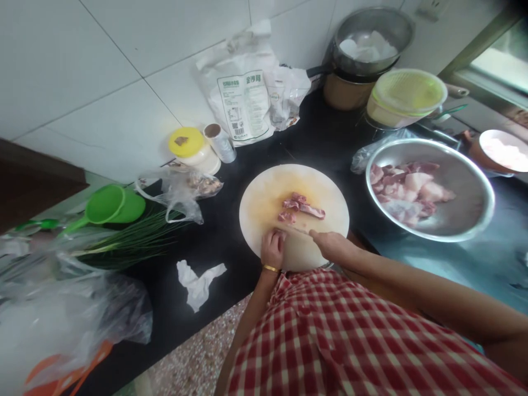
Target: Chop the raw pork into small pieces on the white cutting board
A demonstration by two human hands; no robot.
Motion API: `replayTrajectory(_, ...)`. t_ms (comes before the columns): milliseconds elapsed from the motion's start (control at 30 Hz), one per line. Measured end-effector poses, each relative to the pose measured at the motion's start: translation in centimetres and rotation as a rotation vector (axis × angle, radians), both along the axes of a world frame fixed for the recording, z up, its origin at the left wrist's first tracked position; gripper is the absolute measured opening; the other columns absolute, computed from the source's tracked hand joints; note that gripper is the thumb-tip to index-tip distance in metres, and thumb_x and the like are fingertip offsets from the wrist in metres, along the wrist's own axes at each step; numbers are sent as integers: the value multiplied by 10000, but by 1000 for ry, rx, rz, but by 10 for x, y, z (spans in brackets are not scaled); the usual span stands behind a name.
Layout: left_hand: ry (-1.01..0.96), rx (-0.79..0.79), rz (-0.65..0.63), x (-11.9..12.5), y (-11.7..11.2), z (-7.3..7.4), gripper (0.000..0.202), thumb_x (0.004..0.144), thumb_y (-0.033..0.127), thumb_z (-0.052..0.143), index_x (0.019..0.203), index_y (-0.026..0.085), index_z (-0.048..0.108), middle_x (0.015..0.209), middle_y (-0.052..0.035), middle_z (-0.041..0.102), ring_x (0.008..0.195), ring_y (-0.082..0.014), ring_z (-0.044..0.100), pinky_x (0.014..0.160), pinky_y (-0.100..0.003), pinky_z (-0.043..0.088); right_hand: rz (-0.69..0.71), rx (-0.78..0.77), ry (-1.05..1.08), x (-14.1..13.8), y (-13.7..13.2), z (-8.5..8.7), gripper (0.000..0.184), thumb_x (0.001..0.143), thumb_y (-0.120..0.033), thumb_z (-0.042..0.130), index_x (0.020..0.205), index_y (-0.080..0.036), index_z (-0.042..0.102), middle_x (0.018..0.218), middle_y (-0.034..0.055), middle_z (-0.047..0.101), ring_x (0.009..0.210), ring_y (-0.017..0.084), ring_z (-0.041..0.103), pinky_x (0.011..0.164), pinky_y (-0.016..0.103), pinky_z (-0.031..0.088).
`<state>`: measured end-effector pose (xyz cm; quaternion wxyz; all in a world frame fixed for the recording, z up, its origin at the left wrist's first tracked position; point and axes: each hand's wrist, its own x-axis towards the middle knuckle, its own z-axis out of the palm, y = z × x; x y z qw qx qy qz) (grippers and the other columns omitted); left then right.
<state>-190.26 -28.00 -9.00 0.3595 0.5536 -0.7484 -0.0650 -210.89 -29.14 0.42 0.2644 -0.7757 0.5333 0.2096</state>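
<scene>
Head view.

Cutting board (253,201): one, round, white, stained yellowish-brown toward the middle, flat on a black counter (231,225), close against the checked shirt (297,330).

Meat pieces (311,210): several, raw, red with pale parts, on the board right of and beyond its middle; one long strip pointing right, shorter chunks just beside it.

Left hand (273,248): at the near left part of the board, gold-coloured band at the wrist. Fingers bent and drawn together, tips toward the blade; cannot tell whether closed on a piece of meat or only pressing down.

Right hand (332,246): over the near right part of the board. Fingers wrapped closed around the handle of a knife (299,230). Blade pointing left, reaching almost to the left fingertips, just on the near side of the meat; outline blurred.

Steel bowl (476,201): wide, to the right of the board, well apart from both hands, with a heap of raw meat (429,187) inside.

Crumpled tissue (200,283): white, on the counter, left of the left hand.

Farther left: green dipper (109,206), long green stalks (127,242).

Beyond the board: yellow-lidded tub (190,144), upright roll (223,146), white printed bag (243,104).
</scene>
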Motion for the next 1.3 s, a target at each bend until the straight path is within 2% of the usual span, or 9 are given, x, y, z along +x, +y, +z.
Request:
replayTrajectory(200,2,2,-1,0,1,-2,171,826,189,489,958,118,571,927,-128,560,942,-217,498,825,-362,456,47,34,7,12,10,19,403,762,-117,325,1152,-205,372,917,67,582,856,166,585,677,224,403)
replayTrajectory(300,3,-8,-4,0,0,-2,146,822,167,484,925,120,576,911,-126,563,931,-213,501,823,-356,452,74,22,2,21,6,16,425,760,-102,322,1175,-181,360,909,76,580,871,155,581,698,214,407)
replayTrajectory(500,-25,-17,-10,0,-1,1,133,806,144,489,901,114,578,889,-124,555,893,-214,501,766,-350,456,141,-53,-74,64,-21,6,409,808,-133,291,1215,-134,332,935,106,567,905,124,568,736,180,406)
replayTrajectory(733,-32,-34,-19,-2,-1,-2,139,816,169,498,916,112,576,903,-125,558,906,-217,493,804,-354,450,83,14,28,29,2,-6,398,779,-123,300,1165,-171,381,908,75,576,858,163,580,699,234,418)
replayTrajectory(900,-25,-35,-4,0,-1,-4,123,818,168,490,889,123,580,884,-118,557,890,-214,501,775,-345,462,136,-57,-69,63,-19,-10,445,805,-133,296,1248,-110,322,957,121,562,921,120,559,766,190,404)
replayTrajectory(967,-21,-27,2,0,0,-3,125,825,173,482,883,125,582,885,-116,558,897,-213,501,777,-347,463,135,-59,-84,65,-22,-12,433,804,-129,300,1234,-90,336,962,132,559,924,105,554,782,174,395)
replayTrajectory(1067,-1,2,-13,0,0,0,140,832,169,472,908,132,584,929,-107,560,929,-202,495,824,-348,450,97,-30,-55,41,-14,-16,427,809,-143,290,1232,-134,345,941,106,569,886,112,562,743,184,392)
replayTrajectory(1167,12,-3,-43,1,3,6,162,827,165,485,952,142,585,977,-103,555,956,-196,489,853,-348,434,27,-55,1,14,-4,-17,465,819,-163,270,1284,-176,286,929,88,576,847,132,571,698,205,386)
replayTrajectory(1300,25,-28,2,2,7,8,190,822,204,516,988,137,580,997,-115,553,965,-206,491,853,-367,427,67,-74,-29,12,3,-3,392,805,-155,291,1190,-194,358,910,71,580,830,136,573,677,197,374)
